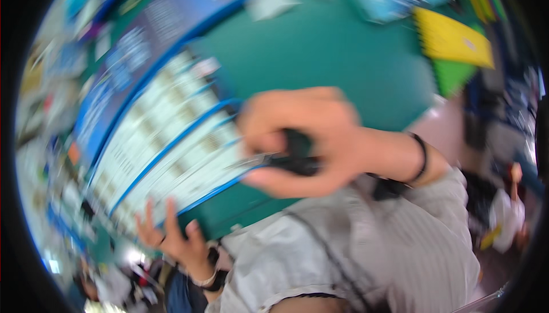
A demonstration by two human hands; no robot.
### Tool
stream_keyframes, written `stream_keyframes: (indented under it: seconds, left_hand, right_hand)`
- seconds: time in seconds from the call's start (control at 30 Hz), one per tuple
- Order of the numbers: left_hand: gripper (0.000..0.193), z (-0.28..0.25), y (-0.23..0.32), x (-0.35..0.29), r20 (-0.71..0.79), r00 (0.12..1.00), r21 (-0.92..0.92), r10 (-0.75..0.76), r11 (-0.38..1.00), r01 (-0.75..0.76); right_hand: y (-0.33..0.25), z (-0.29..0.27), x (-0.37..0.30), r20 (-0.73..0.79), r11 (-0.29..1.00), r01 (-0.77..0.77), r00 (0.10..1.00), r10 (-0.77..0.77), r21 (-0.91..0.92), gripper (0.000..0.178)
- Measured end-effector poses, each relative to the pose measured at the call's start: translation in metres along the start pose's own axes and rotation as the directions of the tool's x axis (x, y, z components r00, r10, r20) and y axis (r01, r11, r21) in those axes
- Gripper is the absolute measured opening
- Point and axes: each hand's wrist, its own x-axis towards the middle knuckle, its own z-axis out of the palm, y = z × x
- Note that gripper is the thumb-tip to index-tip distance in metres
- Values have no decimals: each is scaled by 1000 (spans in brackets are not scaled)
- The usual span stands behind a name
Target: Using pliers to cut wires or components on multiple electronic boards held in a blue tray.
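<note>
The work at the white sheet (171,182) appears to be under way, but how far it has come I cannot judge exactly. The sheet, printed with rows of small brownish patches between blue lines, lies along the near edge of the green table (320,44), toward its left side, and a blue printed panel (143,41) borders it on the far side. In the blurred picture I can see no finished cut and no loose piece upon the sheet, so what is done and what is left remain unclear to me.

The right hand (329,113) is closed around 1 black-handled tool (294,163), probably scissors; its thin metal end points to the left, over the right end of the sheet. Whether the metal touches the paper, I cannot tell. The forearm comes from the right across the near edge of the table, with the wrist bent and the thumb below the handle.

The left hand (182,249) is at the near-left corner of the sheet, with its fingers spread wide and nothing visible in them. Whether its fingertips press on the sheet is also not certain.
</note>
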Motion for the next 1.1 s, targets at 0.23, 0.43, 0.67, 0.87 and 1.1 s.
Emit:
stream_keyframes:
  seconds: [0.23, 0.43, 0.67, 0.87, 1.1]
  left_hand:
    - [49, -2, 0, -3, -81, 994, -7, -74, 997, 74]
    - [43, -1, -13, -6, -143, 981, -30, -133, 991, 130]
    - [42, 1, -13, -8, -140, 975, -42, -174, 985, 169]
    - [41, 3, -12, -9, -147, 977, -46, -156, 987, 151]
    - [44, 1, -16, -12, -185, 964, -60, -189, 982, 181]
  right_hand:
    - [4, -8, -1, 18, 996, 67, 997, -68, 58, 30]
    - [0, -2, 5, 48, 1000, -16, 999, 16, -7, 33]
    - [1, -2, 3, 45, 998, -54, 997, 56, -45, 35]
    - [2, -1, -2, 47, 996, -80, 996, 82, -41, 35]
    - [0, -1, -3, -10, 989, -143, 990, 143, -38, 37]
